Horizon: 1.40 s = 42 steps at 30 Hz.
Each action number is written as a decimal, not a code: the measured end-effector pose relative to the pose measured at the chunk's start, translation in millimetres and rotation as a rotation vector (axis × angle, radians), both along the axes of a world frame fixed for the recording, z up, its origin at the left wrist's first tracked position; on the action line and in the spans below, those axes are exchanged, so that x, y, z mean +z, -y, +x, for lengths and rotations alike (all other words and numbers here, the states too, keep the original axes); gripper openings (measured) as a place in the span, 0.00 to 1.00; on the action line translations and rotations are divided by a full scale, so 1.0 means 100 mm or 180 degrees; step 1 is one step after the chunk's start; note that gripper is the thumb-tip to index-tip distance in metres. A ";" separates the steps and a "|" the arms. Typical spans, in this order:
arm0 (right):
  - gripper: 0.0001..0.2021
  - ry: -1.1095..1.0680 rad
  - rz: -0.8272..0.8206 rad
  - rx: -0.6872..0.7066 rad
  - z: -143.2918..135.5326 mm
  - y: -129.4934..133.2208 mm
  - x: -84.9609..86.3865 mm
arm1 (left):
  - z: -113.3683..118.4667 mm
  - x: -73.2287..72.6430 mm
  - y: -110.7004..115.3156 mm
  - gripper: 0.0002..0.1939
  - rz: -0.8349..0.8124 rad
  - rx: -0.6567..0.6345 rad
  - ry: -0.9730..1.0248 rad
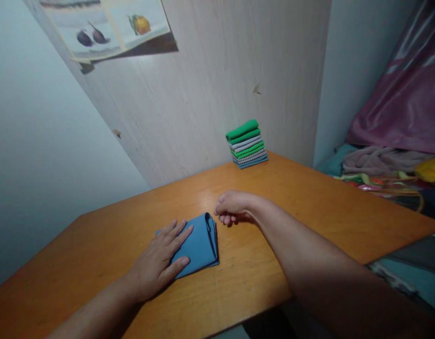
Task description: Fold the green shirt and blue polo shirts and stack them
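Note:
A blue cloth (196, 247), folded into a flat rectangle, lies on the wooden table. Its layered right edge is a little raised at the far corner, where dark inner folds show. My left hand (164, 254) rests flat on the left part of the cloth, fingers spread. Just beyond the cloth's right edge is my right hand (233, 206), apart from it, with its fingers curled in and nothing visible in them.
Against the back wall stands a neat stack of folded cloths (247, 145) in green, grey, checked and blue. The wooden table (132, 235) ends at a front edge near me. To the right hang a pink curtain (401, 103) and, below it, a rumpled heap of fabric (376, 160).

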State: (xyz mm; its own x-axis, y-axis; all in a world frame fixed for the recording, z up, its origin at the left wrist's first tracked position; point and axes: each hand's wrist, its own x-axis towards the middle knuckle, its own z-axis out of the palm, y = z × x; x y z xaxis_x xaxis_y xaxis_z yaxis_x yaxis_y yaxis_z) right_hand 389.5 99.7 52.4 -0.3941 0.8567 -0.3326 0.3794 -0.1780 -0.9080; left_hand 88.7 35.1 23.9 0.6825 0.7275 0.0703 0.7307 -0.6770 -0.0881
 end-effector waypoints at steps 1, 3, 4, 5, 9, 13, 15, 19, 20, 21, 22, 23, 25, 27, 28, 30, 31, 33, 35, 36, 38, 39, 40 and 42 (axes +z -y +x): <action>0.11 0.0053 0.0004 -0.0054 0.00 0.00 0.01 | 0.00 0.00 0.00 0.36 -0.0005 0.0003 -0.0005; 0.11 0.0084 -0.0018 -0.0069 -0.01 0.00 0.01 | 0.00 0.01 0.00 0.36 0.0001 0.0002 -0.0003; 0.11 0.0051 -0.0037 -0.0069 -0.03 0.01 0.00 | 0.01 0.01 0.01 0.36 0.0011 0.0001 0.0004; 0.11 -0.0003 -0.0059 -0.0078 -0.05 0.01 -0.01 | 0.01 0.01 0.01 0.36 0.0026 -0.0003 0.0014; 0.10 -0.0248 -0.0156 -0.0051 -0.14 0.05 -0.04 | 0.03 0.03 0.03 0.36 0.0083 -0.0056 0.0049; 0.09 -0.0599 -0.0139 -0.0069 -0.20 0.06 -0.07 | 0.02 0.02 0.02 0.37 0.0106 -0.0100 0.0048; 0.09 -0.0661 -0.0086 -0.0048 -0.21 0.05 -0.10 | 0.02 0.01 0.02 0.37 0.0119 -0.0107 0.0053; 0.10 -0.0417 0.0117 0.0094 -0.24 0.03 -0.16 | 0.01 0.01 0.02 0.36 0.0110 -0.0093 0.0055; 0.10 -0.0401 0.0154 0.0078 -0.25 0.03 -0.17 | 0.01 0.01 0.02 0.36 0.0110 -0.0090 0.0064; 0.11 -0.0441 0.0175 0.0031 -0.27 0.03 -0.17 | 0.01 0.01 0.02 0.36 0.0113 -0.0092 0.0075; 0.11 -0.0539 0.0181 -0.0028 -0.28 0.04 -0.17 | 0.01 0.01 0.02 0.36 0.0119 -0.0099 0.0085; 0.12 -0.0678 0.0178 -0.0082 -0.30 0.05 -0.18 | 0.01 0.00 0.02 0.36 0.0129 -0.0110 0.0095; 0.13 -0.0966 0.0161 -0.0169 -0.33 0.06 -0.19 | 0.00 0.00 0.02 0.36 0.0160 -0.0130 0.0103; 0.14 -0.1027 0.0203 -0.0255 -0.35 0.05 -0.22 | 0.00 -0.01 0.01 0.36 0.0168 -0.0125 0.0083; 0.15 -0.0933 0.0255 -0.0287 -0.36 0.04 -0.24 | 0.00 0.00 0.01 0.36 0.0169 -0.0112 0.0074; 0.14 -0.0641 0.0398 -0.0284 -0.37 0.01 -0.29 | 0.01 0.01 0.02 0.36 0.0164 -0.0103 0.0062; 0.13 -0.0498 0.0457 -0.0228 -0.37 0.00 -0.30 | 0.01 0.02 0.02 0.36 0.0161 -0.0109 0.0064; 0.10 -0.0245 0.0447 -0.0007 -0.34 -0.01 -0.28 | 0.02 0.03 0.03 0.36 0.0168 -0.0123 0.0086; 0.09 0.0005 0.0323 0.0196 -0.29 -0.02 -0.24 | 0.02 0.03 0.03 0.37 0.0155 -0.0122 0.0091; 0.09 0.0127 0.0266 0.0244 -0.25 -0.01 -0.21 | 0.02 0.03 0.04 0.37 0.0151 -0.0107 0.0092; 0.10 0.0277 0.0207 0.0256 -0.18 -0.01 -0.16 | 0.02 0.02 0.04 0.37 0.0140 -0.0082 0.0090; 0.10 0.0303 0.0193 0.0268 -0.14 -0.01 -0.14 | 0.02 0.02 0.03 0.37 0.0135 -0.0072 0.0090; 0.10 0.0303 0.0176 0.0318 -0.11 0.00 -0.13 | 0.02 0.01 0.03 0.37 0.0129 -0.0061 0.0093; 0.10 0.0263 0.0116 0.0541 -0.07 0.01 -0.12 | 0.01 0.01 0.03 0.37 0.0109 -0.0054 0.0098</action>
State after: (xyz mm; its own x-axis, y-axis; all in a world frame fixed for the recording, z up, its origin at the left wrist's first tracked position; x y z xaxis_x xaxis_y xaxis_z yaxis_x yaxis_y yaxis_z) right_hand 382.9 98.9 40.4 -0.5068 0.7923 -0.3398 0.4747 -0.0725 -0.8772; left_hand 90.1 32.0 24.5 0.6919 0.7125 0.1163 0.7218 -0.6863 -0.0891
